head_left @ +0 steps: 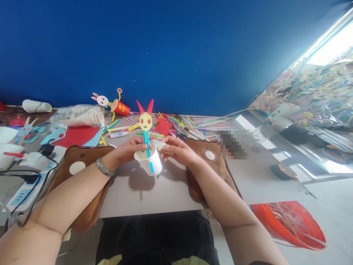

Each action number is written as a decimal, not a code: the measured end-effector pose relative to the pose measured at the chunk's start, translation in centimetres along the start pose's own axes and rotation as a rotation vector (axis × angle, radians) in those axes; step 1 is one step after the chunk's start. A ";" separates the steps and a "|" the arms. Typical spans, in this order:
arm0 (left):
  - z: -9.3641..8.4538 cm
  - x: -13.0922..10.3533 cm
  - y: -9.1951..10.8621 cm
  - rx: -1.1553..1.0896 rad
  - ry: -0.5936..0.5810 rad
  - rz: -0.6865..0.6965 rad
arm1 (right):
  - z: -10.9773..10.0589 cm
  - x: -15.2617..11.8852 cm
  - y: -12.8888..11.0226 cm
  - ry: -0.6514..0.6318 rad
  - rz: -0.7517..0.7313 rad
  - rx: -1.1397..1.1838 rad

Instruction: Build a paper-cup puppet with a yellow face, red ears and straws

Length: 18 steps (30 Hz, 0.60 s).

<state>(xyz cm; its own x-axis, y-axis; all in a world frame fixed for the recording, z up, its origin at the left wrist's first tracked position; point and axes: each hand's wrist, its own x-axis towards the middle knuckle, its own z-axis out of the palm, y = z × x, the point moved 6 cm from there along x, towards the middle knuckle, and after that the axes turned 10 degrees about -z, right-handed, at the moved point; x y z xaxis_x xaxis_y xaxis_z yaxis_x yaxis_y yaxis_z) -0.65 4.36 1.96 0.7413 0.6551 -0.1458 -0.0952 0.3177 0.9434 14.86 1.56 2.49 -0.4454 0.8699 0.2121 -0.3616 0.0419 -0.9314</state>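
A white paper cup [149, 166] is held up over the table, tilted a little. Blue straws [146, 138] rise out of it, topped by a yellow paper rabbit face [145, 122] with red ears, and a short blue piece lies on the cup's outside. My left hand [134, 147] is closed at the cup's rim, its fingers pinching the blue straws. From the right, my right hand [175, 149] is closed on a pale, translucent strip [158, 143] just above the rim; its exact kind is unclear.
Behind are loose coloured straws [193, 127], a marker [119, 135], red paper [78, 136] and bagged paper cups [82, 115]. A red cup puppet [121, 108] lies by the wall. Brown pads flank my arms; a power strip [27, 187] is left, a red bucket [295, 224] right.
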 end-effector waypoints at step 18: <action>0.5 -0.1 -0.1 0.042 0.001 -0.008 | -1.3 0.2 0.8 0.232 0.102 -0.101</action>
<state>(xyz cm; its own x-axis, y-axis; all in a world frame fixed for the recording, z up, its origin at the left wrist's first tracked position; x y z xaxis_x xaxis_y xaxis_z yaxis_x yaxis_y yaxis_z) -0.40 3.96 2.05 0.7411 0.6536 -0.1536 -0.0615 0.2939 0.9538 15.59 2.38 1.43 -0.2717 0.9609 0.0530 -0.2356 -0.0131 -0.9718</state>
